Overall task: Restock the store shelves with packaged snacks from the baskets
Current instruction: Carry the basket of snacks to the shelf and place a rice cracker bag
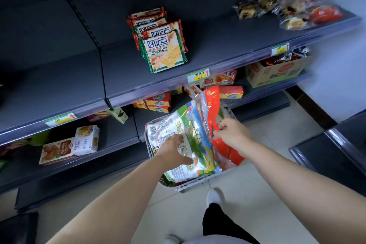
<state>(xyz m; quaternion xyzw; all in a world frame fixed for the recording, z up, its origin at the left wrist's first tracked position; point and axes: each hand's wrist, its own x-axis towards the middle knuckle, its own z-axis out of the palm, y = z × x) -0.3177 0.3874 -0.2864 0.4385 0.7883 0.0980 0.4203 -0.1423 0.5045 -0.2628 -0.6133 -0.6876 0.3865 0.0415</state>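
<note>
The basket (195, 184) sits on the floor at the foot of the shelves (217, 45), near centre, with a green bag (193, 138) and a red bag (213, 98) standing tilted in it. The left hand (174, 148) lies spread on the green bag, though I cannot tell if it grips, and the right hand (231, 132) pinches the red bag's near edge. Cracker packs (163, 45) stand on the shelf beyond.
</note>
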